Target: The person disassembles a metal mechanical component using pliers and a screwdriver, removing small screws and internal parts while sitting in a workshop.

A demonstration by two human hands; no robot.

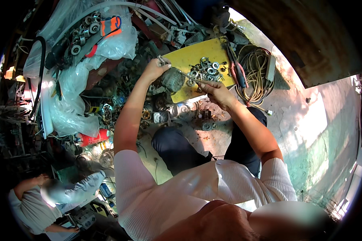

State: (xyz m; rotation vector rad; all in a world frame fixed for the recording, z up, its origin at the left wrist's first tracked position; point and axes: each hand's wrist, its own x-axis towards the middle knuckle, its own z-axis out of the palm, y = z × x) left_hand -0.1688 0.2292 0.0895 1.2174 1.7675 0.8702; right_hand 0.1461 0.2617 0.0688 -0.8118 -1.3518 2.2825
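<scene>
Two grips: left hand (152,72) pinching small metal part (162,60), right hand (219,94) holding thin rod (189,76)
Metal part: by yellow board (181,57), near grey block (173,81)
Slip risk: loose pinch could drop it into clutter (112,113)

The small piece (162,60) in the left fingers (165,66) looks like shiny metal. The thin stick (190,77) in the right fingers (208,85) looks like metal too. Just past the right fingers, the rings (208,70) are shiny metal on a smooth, dull yellow board (182,56). The lump (173,81) beside the left fingers is rough. Right of the right fingers, the cord (255,94) looks smooth. Left of the left fingers, the bags (122,43) are crinkly, shiny plastic. Nearer than both hands' fingers, the shirt (189,193) is ribbed cloth.
</scene>
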